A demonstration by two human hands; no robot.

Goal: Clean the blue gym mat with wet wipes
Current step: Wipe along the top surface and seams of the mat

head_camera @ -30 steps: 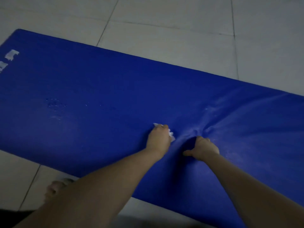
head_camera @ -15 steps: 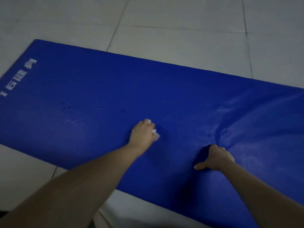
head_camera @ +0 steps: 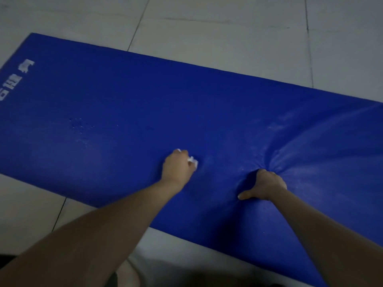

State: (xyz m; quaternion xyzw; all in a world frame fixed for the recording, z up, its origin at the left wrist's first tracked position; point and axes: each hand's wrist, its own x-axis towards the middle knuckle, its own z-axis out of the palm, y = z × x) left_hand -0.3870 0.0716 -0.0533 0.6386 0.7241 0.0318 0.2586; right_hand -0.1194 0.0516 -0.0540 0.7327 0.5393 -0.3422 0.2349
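Left hand (head_camera: 178, 167) clutches a wipe (head_camera: 193, 160) against the mat (head_camera: 124, 100); at its 3 o'clock, right hand (head_camera: 266, 186), fingers curled, grips bunched mat.

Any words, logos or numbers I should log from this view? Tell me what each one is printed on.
The white print at the left end of the blue gym mat: a sideways row of white characters, partly cut off by the frame edge, too blurred to read.
On the wet wipe and the floor tiles: no text visible.
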